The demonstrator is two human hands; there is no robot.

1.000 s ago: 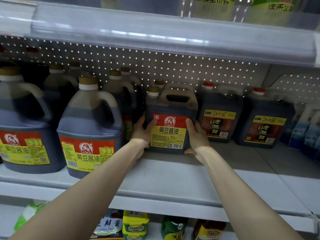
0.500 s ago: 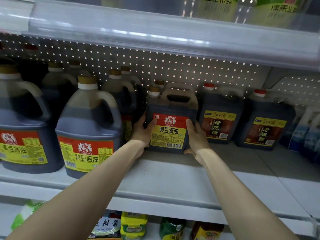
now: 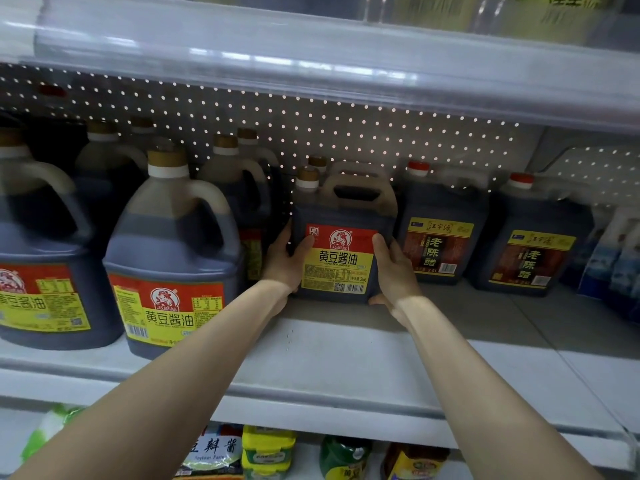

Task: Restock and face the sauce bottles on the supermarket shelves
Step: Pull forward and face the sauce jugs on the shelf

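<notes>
A square dark soy sauce jug (image 3: 341,237) with a red and yellow label stands toward the back of the white shelf (image 3: 346,358), label facing me. My left hand (image 3: 285,265) grips its left side and my right hand (image 3: 393,271) grips its right side, thumbs on the label. Left of it stand large round soy sauce jugs (image 3: 169,258) with tan caps, several more behind them. On the right stand two dark vinegar jugs (image 3: 438,237) with red caps.
The upper shelf's clear front rail (image 3: 311,64) hangs low overhead. A perforated back panel (image 3: 346,133) closes the rear. Blue-white packs (image 3: 616,268) sit far right. Jars and packets (image 3: 266,452) fill the shelf below. Bare shelf surface lies in front of the held jug.
Both hands stay on the square jug; it has hardly moved. The view has shifted slightly.
</notes>
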